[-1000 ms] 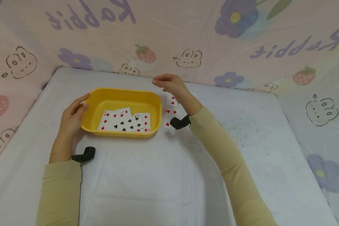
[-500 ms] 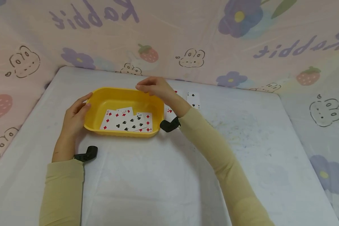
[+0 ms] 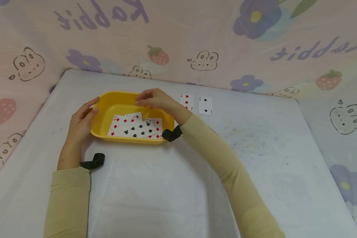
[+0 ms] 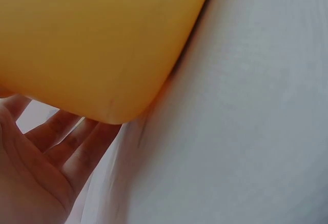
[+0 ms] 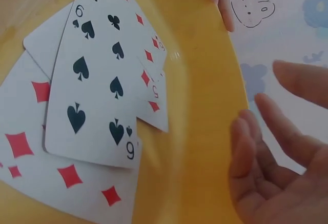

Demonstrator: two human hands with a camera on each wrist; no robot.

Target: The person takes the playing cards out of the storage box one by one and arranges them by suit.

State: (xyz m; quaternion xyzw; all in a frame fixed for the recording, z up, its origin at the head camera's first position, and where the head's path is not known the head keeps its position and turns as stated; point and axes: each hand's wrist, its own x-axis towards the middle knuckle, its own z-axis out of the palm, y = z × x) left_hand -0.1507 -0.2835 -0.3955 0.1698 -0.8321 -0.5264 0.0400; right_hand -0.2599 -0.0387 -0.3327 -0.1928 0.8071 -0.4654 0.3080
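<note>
A yellow plastic tub (image 3: 116, 99) stands on the table with several playing cards inside, among them a six of spades (image 5: 84, 96) lying over diamond cards. At its left end, my left hand (image 3: 81, 124) holds the rim; in the left wrist view its fingers (image 4: 77, 142) lie against the outer wall. My right hand (image 3: 159, 100) hovers over the tub's far right side, above the cards. Its thumb and fingers are apart and loosely bent in the right wrist view, with nothing between them.
Right of the tub, a three of hearts (image 3: 186, 101) and a two of spades (image 3: 205, 105) lie face up on the white-covered table (image 3: 154, 198). A patterned curtain (image 3: 172, 36) rises behind the table. Black cameras sit on both wrists.
My right hand has moved left and slightly down, from above the table cards to over the tub. The two of spades and three of hearts have come into view. My left hand stays at the rim.
</note>
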